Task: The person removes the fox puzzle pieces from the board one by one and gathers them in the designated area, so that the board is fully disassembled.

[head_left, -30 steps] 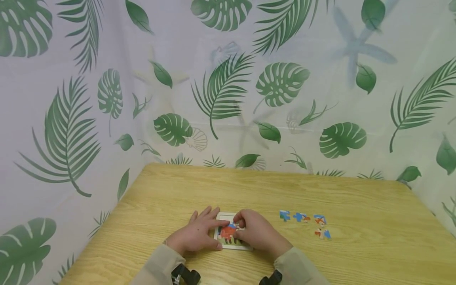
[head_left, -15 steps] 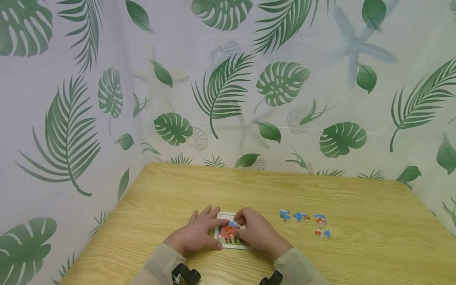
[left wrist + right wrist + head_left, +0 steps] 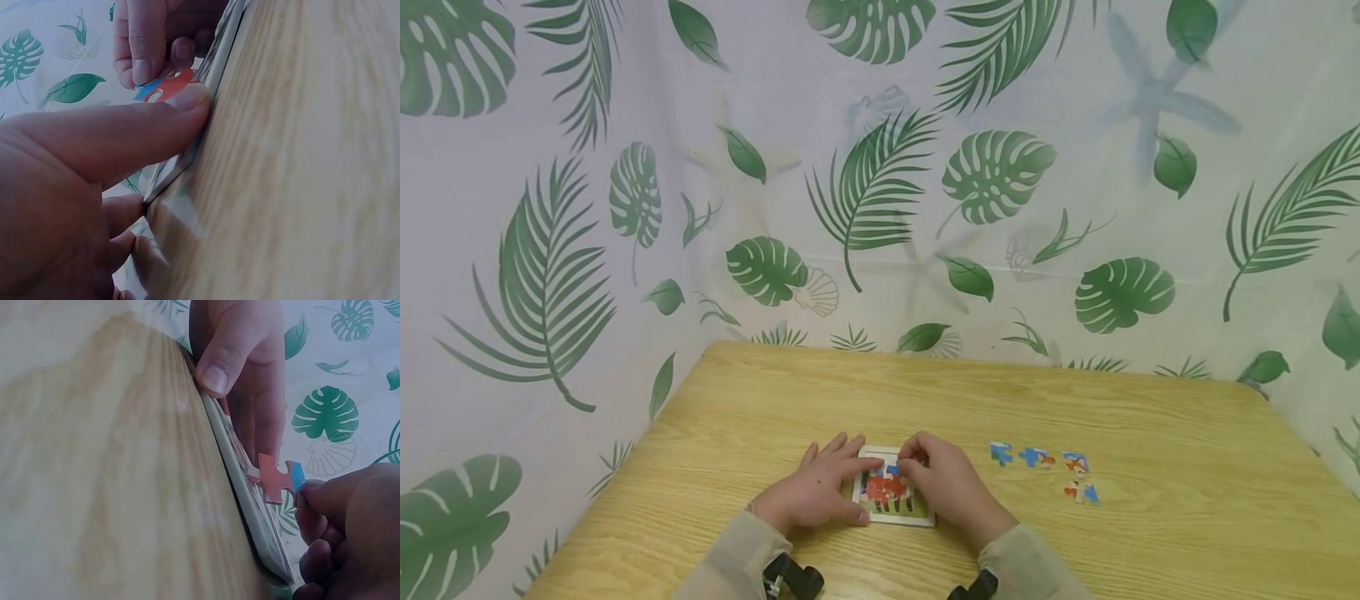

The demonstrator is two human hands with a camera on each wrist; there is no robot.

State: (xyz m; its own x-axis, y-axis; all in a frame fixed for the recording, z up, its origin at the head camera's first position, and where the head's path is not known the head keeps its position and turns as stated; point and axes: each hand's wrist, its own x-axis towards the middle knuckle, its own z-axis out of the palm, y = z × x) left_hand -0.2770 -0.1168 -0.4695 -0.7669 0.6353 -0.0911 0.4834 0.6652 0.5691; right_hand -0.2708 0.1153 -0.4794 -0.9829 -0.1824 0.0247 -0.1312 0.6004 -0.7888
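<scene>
A small jigsaw tray [image 3: 901, 522] with a white rim lies on the wooden table, with red, blue and green picture parts inside. My left hand [image 3: 816, 492] rests at its left side, fingers spread and fairly straight, the index finger reaching over the picture and the thumb at the near left corner. Between the thumb and fingers of my right hand [image 3: 951, 479] is a red and blue jigsaw piece [image 3: 275, 479]. The right wrist view shows it tilted up over the tray, pinched at its blue end. My right hand hides part of the tray's right side.
Several loose jigsaw pieces [image 3: 1036, 457] lie on the table [image 3: 1187, 483] to the right of the tray. A leaf-patterned cloth [image 3: 880, 183] hangs behind the table and along its left side. Each wrist wears a black camera mount [image 3: 793, 577].
My right fingers have shifted slightly up and right with the jigsaw piece, showing more of the picture. My left hand has stayed in place on the tray.
</scene>
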